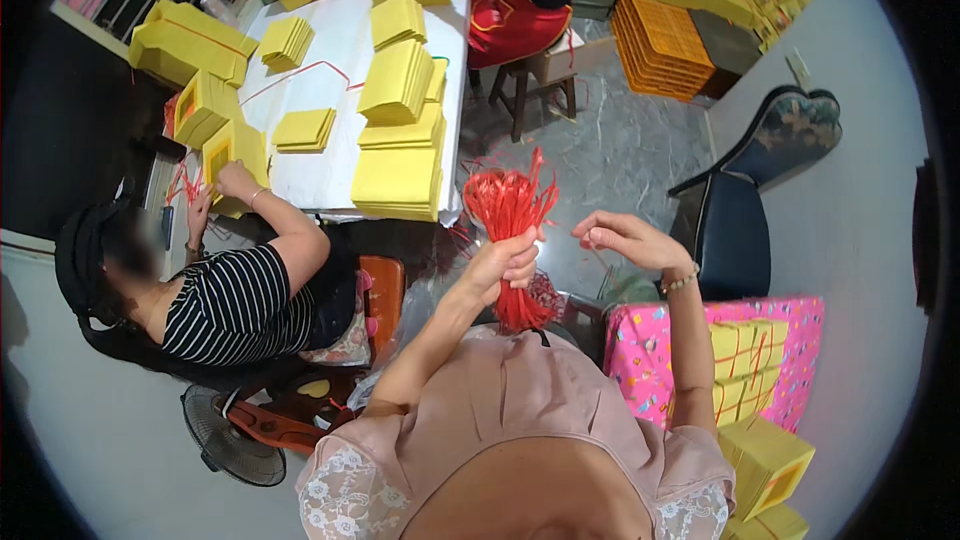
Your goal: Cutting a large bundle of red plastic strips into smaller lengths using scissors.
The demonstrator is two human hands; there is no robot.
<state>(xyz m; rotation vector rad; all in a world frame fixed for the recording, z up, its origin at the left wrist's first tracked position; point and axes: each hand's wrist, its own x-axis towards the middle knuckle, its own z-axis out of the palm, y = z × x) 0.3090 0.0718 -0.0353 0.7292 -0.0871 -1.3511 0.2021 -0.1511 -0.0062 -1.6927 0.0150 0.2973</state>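
My left hand [503, 265] is closed around a thick bundle of red plastic strips [505, 202], held upright in front of my chest. Looped, frayed ends fan out above the fist, and loose tails [522, 310] hang below it. To the right of the bundle, apart from it, my right hand [632, 240] is raised with its fingers loosely stretched toward the strips. No object shows clearly in that hand.
Yellow folded paper stacks [395, 85] cover parts of the white table [315, 95] ahead. A co-worker in stripes [240, 290] sits at left; another person in a red apron [520, 25] sits beyond. A black chair [735, 230] and pink-covered box [640, 360] stand at right.
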